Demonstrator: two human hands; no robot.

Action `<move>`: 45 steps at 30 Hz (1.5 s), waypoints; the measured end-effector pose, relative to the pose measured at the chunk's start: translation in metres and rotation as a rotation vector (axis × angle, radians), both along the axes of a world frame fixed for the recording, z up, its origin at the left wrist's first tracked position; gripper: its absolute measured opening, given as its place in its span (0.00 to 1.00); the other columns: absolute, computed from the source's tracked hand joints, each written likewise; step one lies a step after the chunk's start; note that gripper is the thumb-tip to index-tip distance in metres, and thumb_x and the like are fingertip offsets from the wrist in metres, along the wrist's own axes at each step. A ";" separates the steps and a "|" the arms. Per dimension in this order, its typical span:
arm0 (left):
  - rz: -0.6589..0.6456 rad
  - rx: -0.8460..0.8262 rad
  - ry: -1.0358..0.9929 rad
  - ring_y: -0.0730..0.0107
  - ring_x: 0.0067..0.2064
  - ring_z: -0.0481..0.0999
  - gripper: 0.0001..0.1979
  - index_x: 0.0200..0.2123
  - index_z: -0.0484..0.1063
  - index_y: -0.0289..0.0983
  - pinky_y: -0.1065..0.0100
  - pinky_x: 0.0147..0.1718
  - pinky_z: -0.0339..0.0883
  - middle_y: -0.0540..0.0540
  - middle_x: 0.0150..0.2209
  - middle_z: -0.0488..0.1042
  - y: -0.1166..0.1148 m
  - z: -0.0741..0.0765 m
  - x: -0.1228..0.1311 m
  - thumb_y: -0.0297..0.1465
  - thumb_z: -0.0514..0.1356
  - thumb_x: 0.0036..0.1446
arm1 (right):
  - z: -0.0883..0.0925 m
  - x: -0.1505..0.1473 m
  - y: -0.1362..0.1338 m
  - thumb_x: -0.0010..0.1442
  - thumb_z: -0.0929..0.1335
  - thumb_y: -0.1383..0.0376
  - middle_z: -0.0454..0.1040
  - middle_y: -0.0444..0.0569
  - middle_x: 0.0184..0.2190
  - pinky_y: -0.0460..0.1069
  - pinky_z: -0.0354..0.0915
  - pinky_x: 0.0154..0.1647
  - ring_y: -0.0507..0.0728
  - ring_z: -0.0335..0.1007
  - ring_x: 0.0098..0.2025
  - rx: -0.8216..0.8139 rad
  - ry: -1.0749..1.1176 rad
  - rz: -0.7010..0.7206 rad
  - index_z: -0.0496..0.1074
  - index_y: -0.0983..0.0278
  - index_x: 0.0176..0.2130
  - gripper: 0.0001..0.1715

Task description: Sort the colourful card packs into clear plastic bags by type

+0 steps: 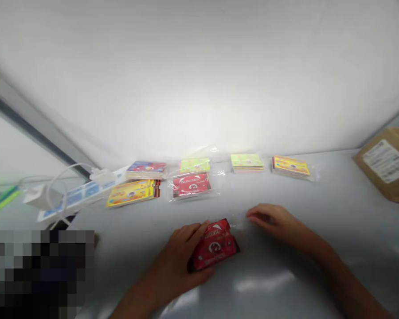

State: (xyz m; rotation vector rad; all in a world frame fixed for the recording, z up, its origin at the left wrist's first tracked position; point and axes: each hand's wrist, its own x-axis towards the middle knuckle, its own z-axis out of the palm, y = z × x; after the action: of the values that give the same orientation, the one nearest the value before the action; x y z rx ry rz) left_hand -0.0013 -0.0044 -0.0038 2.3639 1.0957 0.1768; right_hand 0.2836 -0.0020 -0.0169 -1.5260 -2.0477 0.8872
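One red pack (pixel 216 246): left hand (pixel 186 254) pinching, likely unfinished.
Right hand (pixel 274 221): grip unclear.
Bagged pack (pixel 192 186): eleven o'clock, likely done.

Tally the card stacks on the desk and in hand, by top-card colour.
Red stacks: 2, one in the left hand
Yellow stacks: 2
Light-green stacks: 2
Purple-blue stack: 1
Total: 7

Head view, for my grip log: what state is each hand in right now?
Left hand: closed, holding the red rectangular card pack.
Right hand: fingertips close together beside clear plastic wrapper; grip cannot be told.
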 end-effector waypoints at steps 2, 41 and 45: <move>0.001 0.001 0.001 0.57 0.57 0.58 0.39 0.62 0.45 0.44 0.58 0.55 0.53 0.45 0.58 0.57 0.000 0.000 -0.001 0.36 0.61 0.51 | 0.001 0.002 0.001 0.59 0.60 0.61 0.74 0.50 0.35 0.51 0.64 0.38 0.57 0.68 0.35 -0.007 -0.026 -0.014 0.72 0.63 0.37 0.14; 0.007 -0.029 0.014 0.56 0.57 0.57 0.38 0.62 0.44 0.46 0.57 0.55 0.53 0.45 0.59 0.56 0.001 0.003 0.000 0.36 0.60 0.52 | 0.004 0.008 0.003 0.59 0.59 0.63 0.73 0.50 0.30 0.50 0.62 0.34 0.56 0.67 0.31 -0.036 -0.150 -0.070 0.71 0.64 0.33 0.13; 0.002 -0.031 0.018 0.56 0.57 0.57 0.38 0.62 0.44 0.46 0.56 0.55 0.53 0.45 0.59 0.56 0.001 0.002 -0.001 0.37 0.60 0.52 | 0.004 0.007 0.003 0.59 0.59 0.62 0.74 0.51 0.32 0.50 0.63 0.35 0.56 0.67 0.32 -0.041 -0.133 -0.075 0.71 0.64 0.35 0.13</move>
State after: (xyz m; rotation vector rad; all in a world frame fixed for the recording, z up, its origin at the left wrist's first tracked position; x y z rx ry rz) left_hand -0.0021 -0.0034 -0.0013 2.3416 1.1014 0.1383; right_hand 0.2911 0.0006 -0.0131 -1.7141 -2.0599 0.8234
